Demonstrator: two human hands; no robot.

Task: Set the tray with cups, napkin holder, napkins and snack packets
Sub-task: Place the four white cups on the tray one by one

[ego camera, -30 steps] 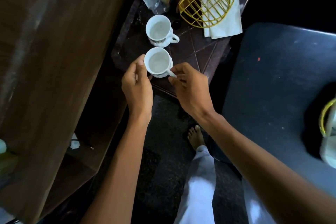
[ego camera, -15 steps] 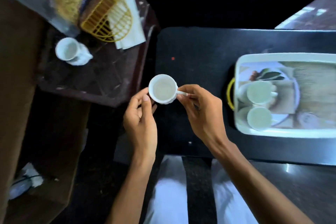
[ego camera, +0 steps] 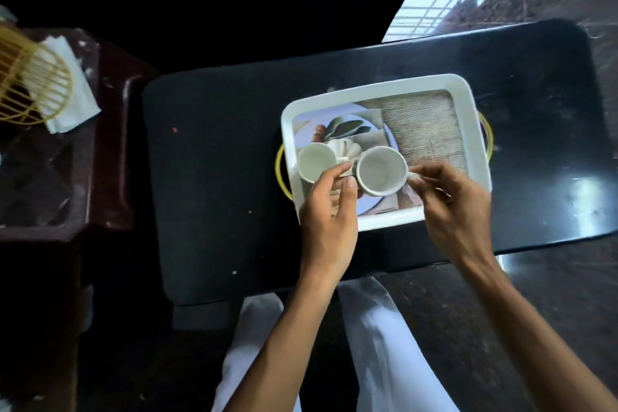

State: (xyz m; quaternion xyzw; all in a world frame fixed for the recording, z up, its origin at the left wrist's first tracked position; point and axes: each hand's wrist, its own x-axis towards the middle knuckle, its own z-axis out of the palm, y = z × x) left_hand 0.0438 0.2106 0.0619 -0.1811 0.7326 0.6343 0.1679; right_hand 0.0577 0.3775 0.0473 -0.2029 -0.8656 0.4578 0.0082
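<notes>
Centrally, tray: white rectangular plastic tray (ego camera: 384, 88) with a raised rim, yellow loop handles and a printed floor, on a matte black surface (ego camera: 217, 177).
Held cup: white round glossy cup (ego camera: 381, 174), empty, over the tray's left half.
Right hand (ego camera: 451, 207): fingers (ego camera: 431, 174) pinch its handle.
Left hand (ego camera: 329, 221): curled fingers hold its wall.
Neighbour: second white cup (ego camera: 315, 162), empty, in tray, just beside.
Far left: yellow wire napkin holder (ego camera: 30, 84) on white paper napkins (ego camera: 72, 92).

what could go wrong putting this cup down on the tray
1. The cup hangs very close to the other cup already standing on the tray. Lowering it here could knock the two together or tip one.
2. The right hand only pinches the thin handle, with the left hand steadying the side, so the cup may tilt or slip if either lets go early.
</notes>
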